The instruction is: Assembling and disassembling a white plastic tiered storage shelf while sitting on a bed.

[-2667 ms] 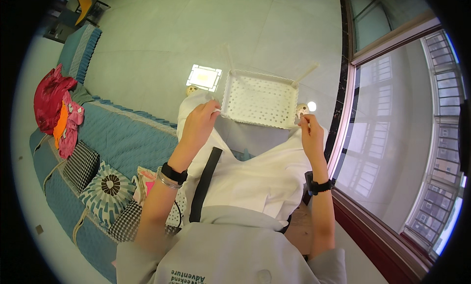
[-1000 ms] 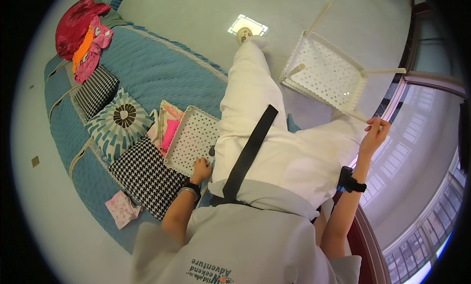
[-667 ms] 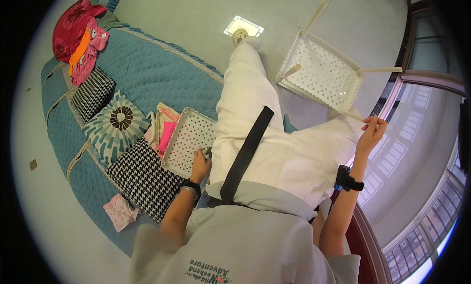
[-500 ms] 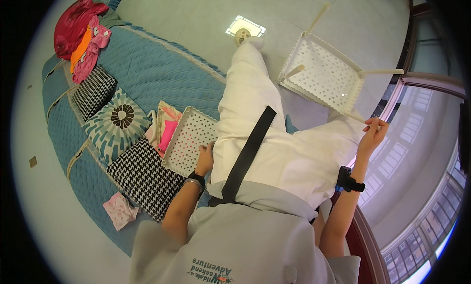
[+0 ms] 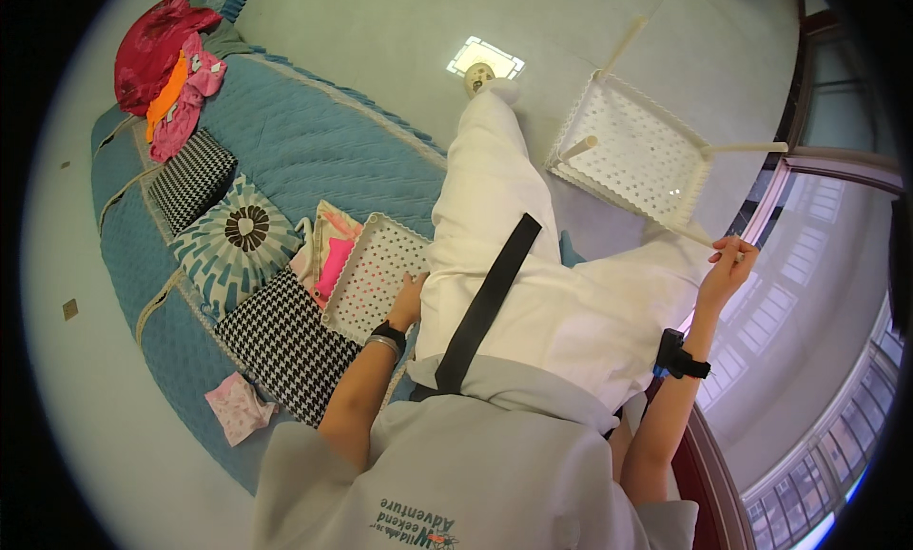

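Observation:
A white perforated tray shelf (image 5: 632,141) with cream-coloured legs sticking up from its corners stands over the floor at the front right. My right hand (image 5: 732,265) is closed around the end of its nearest leg (image 5: 699,234), beside my right thigh. A second white perforated tray (image 5: 374,279) lies on the blue sofa by my left thigh. At that tray's near right edge, my left hand (image 5: 407,301) grips the rim, its fingers partly hidden.
The quilted blue sofa (image 5: 314,122) runs along my left, bearing houndstooth cushions (image 5: 285,331), a round patterned cushion (image 5: 245,229), a pink item (image 5: 334,265), a folded pink cloth (image 5: 238,407) and heaped red clothes (image 5: 162,51). A glass door (image 5: 789,236) stands at my right.
The whole view has shifted slightly, and the scene sits a little further right. My left hand has slid slightly along the tray's edge; the right keeps its hold on the leg.

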The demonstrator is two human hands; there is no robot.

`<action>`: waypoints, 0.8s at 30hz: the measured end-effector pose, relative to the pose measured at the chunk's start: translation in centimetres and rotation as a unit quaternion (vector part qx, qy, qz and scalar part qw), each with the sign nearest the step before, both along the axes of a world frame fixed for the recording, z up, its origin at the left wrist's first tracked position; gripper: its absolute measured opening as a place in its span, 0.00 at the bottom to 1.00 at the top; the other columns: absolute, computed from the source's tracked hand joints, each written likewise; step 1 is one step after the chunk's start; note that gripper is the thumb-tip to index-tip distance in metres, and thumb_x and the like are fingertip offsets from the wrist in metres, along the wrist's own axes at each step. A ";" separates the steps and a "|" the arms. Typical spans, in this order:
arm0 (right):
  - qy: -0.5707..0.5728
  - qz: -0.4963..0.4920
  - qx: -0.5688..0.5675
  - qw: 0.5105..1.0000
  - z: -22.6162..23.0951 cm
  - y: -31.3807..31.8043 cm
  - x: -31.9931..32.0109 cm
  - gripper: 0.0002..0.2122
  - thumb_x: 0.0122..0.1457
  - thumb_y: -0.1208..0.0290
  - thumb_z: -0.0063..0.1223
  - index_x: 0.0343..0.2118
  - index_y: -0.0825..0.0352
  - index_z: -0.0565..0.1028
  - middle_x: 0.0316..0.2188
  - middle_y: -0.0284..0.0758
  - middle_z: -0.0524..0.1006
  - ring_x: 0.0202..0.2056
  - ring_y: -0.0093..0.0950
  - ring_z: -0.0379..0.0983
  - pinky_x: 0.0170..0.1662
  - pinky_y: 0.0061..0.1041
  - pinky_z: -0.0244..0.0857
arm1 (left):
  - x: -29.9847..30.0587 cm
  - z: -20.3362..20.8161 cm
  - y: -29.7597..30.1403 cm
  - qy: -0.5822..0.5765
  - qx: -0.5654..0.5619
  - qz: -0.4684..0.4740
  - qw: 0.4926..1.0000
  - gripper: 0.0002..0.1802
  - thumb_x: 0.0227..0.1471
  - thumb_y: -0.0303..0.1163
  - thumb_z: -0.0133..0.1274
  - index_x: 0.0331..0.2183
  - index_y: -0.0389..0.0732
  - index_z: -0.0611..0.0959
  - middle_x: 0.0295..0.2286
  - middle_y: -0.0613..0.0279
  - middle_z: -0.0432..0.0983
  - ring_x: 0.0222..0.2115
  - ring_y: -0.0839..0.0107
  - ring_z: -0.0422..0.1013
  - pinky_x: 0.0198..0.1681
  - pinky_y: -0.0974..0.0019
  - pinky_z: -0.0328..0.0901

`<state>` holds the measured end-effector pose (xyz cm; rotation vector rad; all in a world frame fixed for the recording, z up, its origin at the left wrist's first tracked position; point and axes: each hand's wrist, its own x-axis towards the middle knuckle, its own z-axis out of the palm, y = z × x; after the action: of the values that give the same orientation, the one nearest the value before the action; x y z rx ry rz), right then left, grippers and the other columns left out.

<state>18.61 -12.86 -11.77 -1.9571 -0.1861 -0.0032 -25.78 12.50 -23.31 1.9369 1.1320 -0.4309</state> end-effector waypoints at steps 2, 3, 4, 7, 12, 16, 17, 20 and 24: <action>-0.003 -0.006 0.000 1.000 -0.3 -0.3 0.1 0.06 0.60 0.71 0.40 0.29 0.68 0.64 0.22 0.32 0.69 0.20 0.16 0.59 0.24 0.14 0.56 | 1.7 1.9 -0.1 0.070 0.036 0.005 0.997 0.20 0.45 0.33 0.50 0.38 0.35 0.65 0.36 0.44 0.67 0.33 0.44 0.66 0.37 0.53 0.63; 0.002 -0.002 0.005 1.000 -0.2 -0.2 0.1 0.06 0.60 0.71 0.40 0.29 0.68 0.64 0.22 0.32 0.69 0.20 0.16 0.59 0.24 0.14 0.56 | 0.5 0.8 0.5 0.075 0.041 0.010 0.996 0.20 0.45 0.33 0.50 0.38 0.35 0.65 0.36 0.44 0.67 0.33 0.44 0.66 0.37 0.53 0.63; -0.007 0.006 0.011 1.000 -0.2 0.1 0.1 0.06 0.60 0.71 0.39 0.29 0.68 0.64 0.22 0.32 0.69 0.20 0.16 0.59 0.24 0.14 0.55 | -1.6 -1.6 1.0 0.025 0.064 -0.020 0.997 0.18 0.44 0.33 0.51 0.37 0.35 0.67 0.34 0.45 0.68 0.32 0.46 0.67 0.36 0.54 0.63; -0.019 0.007 -0.002 1.000 -0.2 -0.3 0.1 0.06 0.60 0.71 0.39 0.29 0.68 0.63 0.22 0.32 0.69 0.20 0.16 0.59 0.24 0.13 0.55 | -1.6 -0.8 3.0 0.023 0.031 0.011 0.999 0.13 0.44 0.30 0.51 0.32 0.34 0.69 0.31 0.45 0.69 0.31 0.51 0.67 0.34 0.56 0.61; -0.008 0.004 -0.010 1.000 -0.1 0.0 0.6 0.08 0.61 0.69 0.39 0.28 0.67 0.62 0.22 0.32 0.69 0.20 0.16 0.59 0.25 0.15 0.55 | -4.7 4.0 8.1 -0.026 0.271 0.155 0.950 0.12 0.45 0.29 0.49 0.34 0.35 0.70 0.28 0.47 0.68 0.31 0.54 0.67 0.34 0.58 0.60; -0.009 -0.008 -0.023 1.000 0.0 0.0 0.4 0.08 0.61 0.68 0.39 0.28 0.67 0.62 0.22 0.31 0.69 0.20 0.17 0.59 0.25 0.15 0.55 | -8.1 7.8 11.1 0.109 0.441 0.198 0.869 0.16 0.43 0.26 0.50 0.38 0.35 0.70 0.37 0.48 0.65 0.34 0.53 0.65 0.37 0.57 0.60; -0.008 -0.006 -0.022 1.000 -0.1 0.1 0.4 0.08 0.61 0.68 0.39 0.28 0.67 0.62 0.22 0.31 0.69 0.20 0.17 0.59 0.25 0.15 0.55 | -9.0 8.2 11.2 0.147 0.475 0.196 0.845 0.18 0.43 0.26 0.51 0.40 0.36 0.70 0.39 0.48 0.64 0.35 0.52 0.65 0.39 0.57 0.60; -0.022 -0.002 -0.024 0.999 -0.1 -0.2 0.4 0.08 0.61 0.69 0.39 0.28 0.67 0.62 0.22 0.31 0.69 0.21 0.17 0.59 0.25 0.15 0.55 | -9.1 8.4 10.2 0.227 0.519 0.118 0.816 0.21 0.40 0.25 0.52 0.41 0.38 0.70 0.41 0.48 0.63 0.38 0.51 0.64 0.41 0.55 0.59; -0.016 -0.005 -0.006 1.000 -0.4 -0.3 0.3 0.07 0.60 0.70 0.40 0.28 0.67 0.62 0.23 0.32 0.69 0.21 0.16 0.60 0.25 0.15 0.55 | -10.1 4.6 10.0 0.066 0.339 0.012 0.938 0.16 0.40 0.25 0.51 0.36 0.37 0.74 0.36 0.48 0.67 0.37 0.53 0.65 0.39 0.57 0.61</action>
<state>18.88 -13.17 -12.16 -1.9706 -0.1978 -0.0389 -35.88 22.54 -18.75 2.5046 1.5299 -0.1590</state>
